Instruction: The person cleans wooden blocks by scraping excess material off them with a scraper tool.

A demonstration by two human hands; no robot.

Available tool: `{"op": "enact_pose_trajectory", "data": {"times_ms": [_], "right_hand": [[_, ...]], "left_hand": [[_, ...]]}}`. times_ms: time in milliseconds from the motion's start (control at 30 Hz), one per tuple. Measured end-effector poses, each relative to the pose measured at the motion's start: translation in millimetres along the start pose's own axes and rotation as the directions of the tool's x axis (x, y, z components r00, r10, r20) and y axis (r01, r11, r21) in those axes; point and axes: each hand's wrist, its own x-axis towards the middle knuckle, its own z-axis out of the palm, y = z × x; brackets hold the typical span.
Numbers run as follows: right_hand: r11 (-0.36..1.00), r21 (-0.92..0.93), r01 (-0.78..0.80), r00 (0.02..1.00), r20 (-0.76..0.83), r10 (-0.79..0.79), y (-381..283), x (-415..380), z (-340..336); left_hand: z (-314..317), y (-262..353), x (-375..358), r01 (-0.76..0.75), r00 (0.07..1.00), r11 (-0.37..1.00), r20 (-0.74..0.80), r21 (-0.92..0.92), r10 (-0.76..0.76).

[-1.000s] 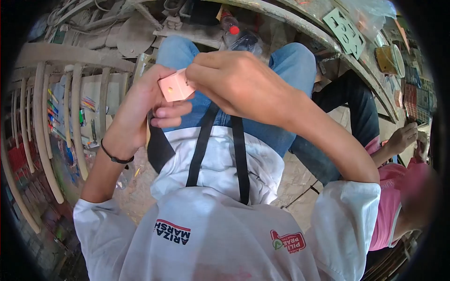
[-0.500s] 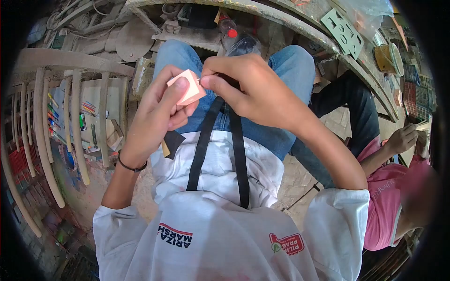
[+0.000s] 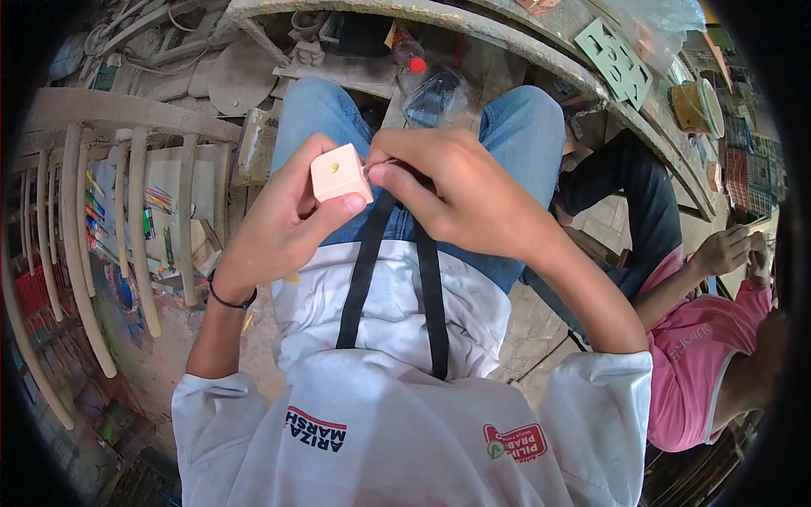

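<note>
Block (image 3: 338, 173), just one, pale with a hole in its upper face, sits above the jeans (image 3: 528, 131), gripped by the left hand (image 3: 283, 215). The right hand (image 3: 452, 190) pinches one small item (image 3: 368, 172), too tiny to identify, at its side. One red-capped bottle (image 3: 406, 46) and, on the tabletop (image 3: 669, 144), one bucket (image 3: 693, 106) have unclear contents. Wooden slats (image 3: 138, 220) partly hide the pens (image 3: 159, 198). One co-worker (image 3: 684, 372) sits at right.

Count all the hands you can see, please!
4. The wearer's left hand holds the pale pink block; the right hand pinches a thin tool at its side. A co-worker's hand and other hand are together at the picture's right. More could be hidden.
</note>
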Motion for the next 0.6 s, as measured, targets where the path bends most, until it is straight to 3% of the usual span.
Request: {"op": "enact_pose_trajectory", "data": {"times_ms": [167, 233, 300, 467, 533, 567, 600], "right_hand": [[0.992, -0.006, 0.128, 0.991, -0.043, -0.128, -9.3, -2.7, 3.2], [0.987, -0.038, 0.154, 0.987, -0.043, -0.155, -8.0, -4.8, 3.7], [0.982, -0.068, 0.177, 0.983, -0.041, -0.18, -8.0, -6.6, 2.4], [0.955, -0.171, 0.241, 0.968, 0.109, -0.225, -15.9, -9.3, -10.1], [0.925, -0.228, 0.304, 0.952, 0.114, -0.285, -15.8, -11.5, -9.3], [0.889, -0.282, 0.361, 0.932, 0.12, -0.341, -15.7, -12.8, -8.7], [0.89, -0.278, 0.361, 0.932, 0.125, -0.339, -17.6, -12.3, -10.8]], "left_hand": [[1.7, -2.7, -3.1, -0.043, 0.999, 0.998, 0.012, -0.051, 0.043], [-1.5, 6.7, -2.6, 0.043, 0.99, 0.997, 0.139, -0.063, -0.034], [-4.3, 7.3, -2.2, 0.049, 0.985, 0.994, 0.169, -0.094, -0.033], [-3.9, 4.2, 3.3, 0.096, 0.971, 0.988, 0.231, -0.125, -0.065], [-5.6, -4.2, 6.3, 0.164, 0.924, 0.956, 0.378, -0.242, -0.063], [-5.1, -10.3, 7.4, 0.166, 0.925, 0.955, 0.376, -0.247, -0.064], [-4.2, -17.5, 8.6, 0.211, 0.892, 0.906, 0.452, -0.366, -0.026]]}}
